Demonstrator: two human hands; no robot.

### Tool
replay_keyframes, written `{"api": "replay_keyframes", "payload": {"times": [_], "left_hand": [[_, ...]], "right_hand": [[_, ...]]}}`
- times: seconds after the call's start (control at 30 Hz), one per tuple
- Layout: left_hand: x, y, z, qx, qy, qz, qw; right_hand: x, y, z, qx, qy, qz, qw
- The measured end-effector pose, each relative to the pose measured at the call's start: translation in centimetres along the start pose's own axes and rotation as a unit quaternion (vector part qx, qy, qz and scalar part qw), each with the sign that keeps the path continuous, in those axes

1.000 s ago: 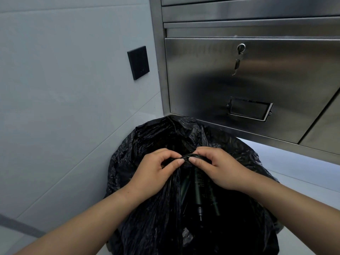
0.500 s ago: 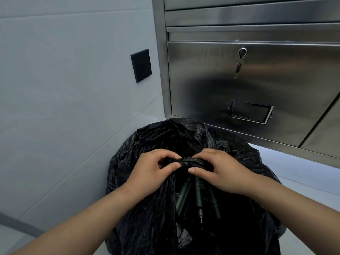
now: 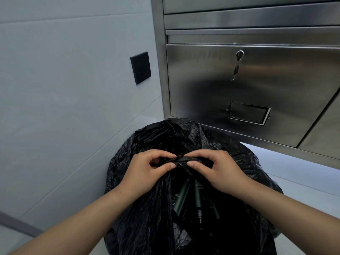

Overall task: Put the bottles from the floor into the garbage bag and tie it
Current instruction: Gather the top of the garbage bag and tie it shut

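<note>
Both hands' fingers (image 3: 166, 165) pinch the crinkled black garbage bag's (image 3: 147, 208) twisted mouth.

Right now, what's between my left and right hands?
A twisted strand of the black garbage bag, pinched by the left hand and right hand; the head view shows it.

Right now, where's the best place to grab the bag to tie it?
Grip the twisted strip at the mouth of the bag, one end per hand, from above. It is bunched thin enough to pinch, and the left hand and right hand pinch it there, above the bottles.
</note>
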State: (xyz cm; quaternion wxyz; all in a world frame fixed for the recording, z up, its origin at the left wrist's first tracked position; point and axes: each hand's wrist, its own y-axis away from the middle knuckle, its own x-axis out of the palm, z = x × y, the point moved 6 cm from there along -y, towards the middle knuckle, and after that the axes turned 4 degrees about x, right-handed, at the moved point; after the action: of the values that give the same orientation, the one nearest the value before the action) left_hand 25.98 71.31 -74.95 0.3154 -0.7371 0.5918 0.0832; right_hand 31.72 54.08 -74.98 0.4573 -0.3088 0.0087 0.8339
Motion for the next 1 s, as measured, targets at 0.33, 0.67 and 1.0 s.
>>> {"api": "replay_keyframes", "payload": {"times": [0.33,0.67,1.0], "left_hand": [[-1.3,-0.8,-0.4,-0.039,0.150,-0.094,0.983],[1.8,-0.9,-1.6,-0.092,0.208,-0.039,0.973],[1.7,-0.3,-1.4,-0.080,0.147,0.000,0.986]], "right_hand": [[-1.4,0.1,-1.3,0.028,0.048,-0.093,0.994],[0.5,0.4,1.0,-0.034,-0.002,-0.109,0.993],[0.9,0.6,0.7,0.014,-0.059,-0.037,0.997]]}}
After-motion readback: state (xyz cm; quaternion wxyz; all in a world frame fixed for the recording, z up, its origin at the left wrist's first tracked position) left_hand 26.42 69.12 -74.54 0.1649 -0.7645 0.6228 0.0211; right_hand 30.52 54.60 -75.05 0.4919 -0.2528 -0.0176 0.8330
